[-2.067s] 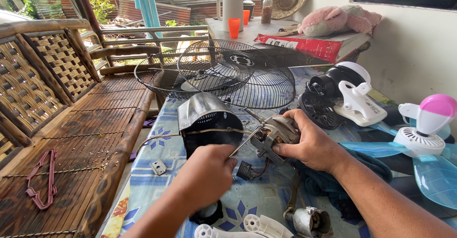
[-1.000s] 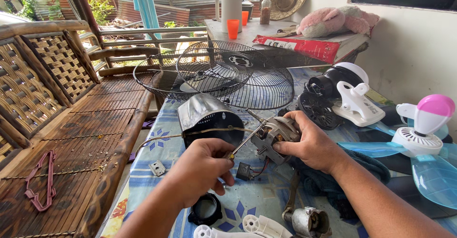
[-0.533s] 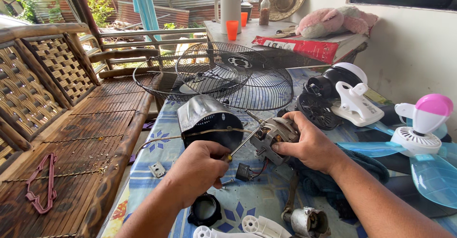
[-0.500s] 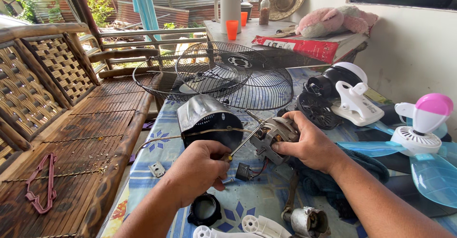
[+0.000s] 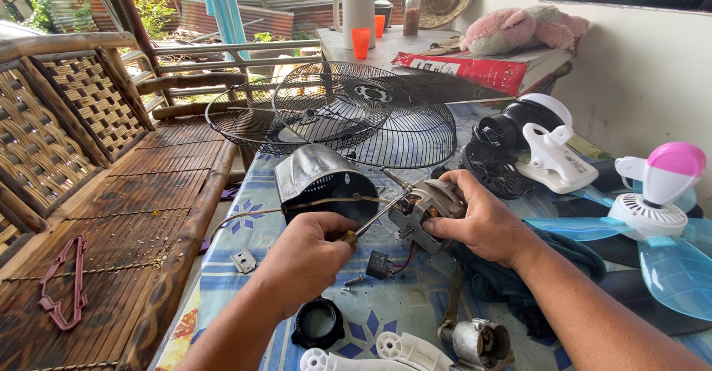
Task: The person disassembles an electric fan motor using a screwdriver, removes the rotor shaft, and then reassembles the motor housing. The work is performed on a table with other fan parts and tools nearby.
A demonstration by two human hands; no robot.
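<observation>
We see the right hand (image 5: 486, 226) clamped over the fan motor (image 5: 423, 208) on the patterned table (image 5: 415, 304). The left hand (image 5: 308, 256) is fisted around a screwdriver (image 5: 378, 215), shaft slanting up-right into the motor, its tip probably hidden. A flat red package (image 5: 460, 70) lies behind.

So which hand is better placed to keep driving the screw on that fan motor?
Left. The left hand already grips the screwdriver, tip at the fan motor; the right hand is busy steadying the motor.
</observation>
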